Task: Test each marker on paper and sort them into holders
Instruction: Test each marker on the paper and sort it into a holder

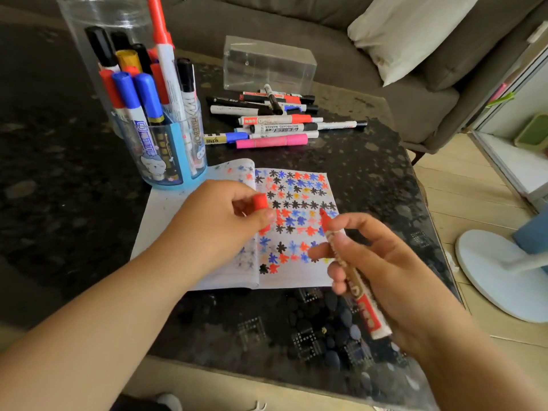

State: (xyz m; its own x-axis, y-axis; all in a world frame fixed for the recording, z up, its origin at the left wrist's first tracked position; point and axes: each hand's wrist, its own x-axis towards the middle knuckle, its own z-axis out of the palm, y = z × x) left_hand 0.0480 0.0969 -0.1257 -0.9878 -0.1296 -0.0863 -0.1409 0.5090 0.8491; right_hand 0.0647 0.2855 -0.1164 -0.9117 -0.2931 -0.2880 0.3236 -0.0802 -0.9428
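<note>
Two hands apart. Left hand [219, 221] pinching red cap [260, 201]; right hand [376, 262] gripping uncapped red marker [350, 271], nib poised over notebook [296, 221] for testing.

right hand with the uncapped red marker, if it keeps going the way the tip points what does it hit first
Probably the notebook page. The right hand aims the red marker up-left and downward, its tip over the rows of star marks. Depth is unclear; the left hand with the red cap sits slightly aside.

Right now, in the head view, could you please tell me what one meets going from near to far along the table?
Right hand with red marker → notebook → pink marker → pile of loose markers → clear plastic box.
</note>
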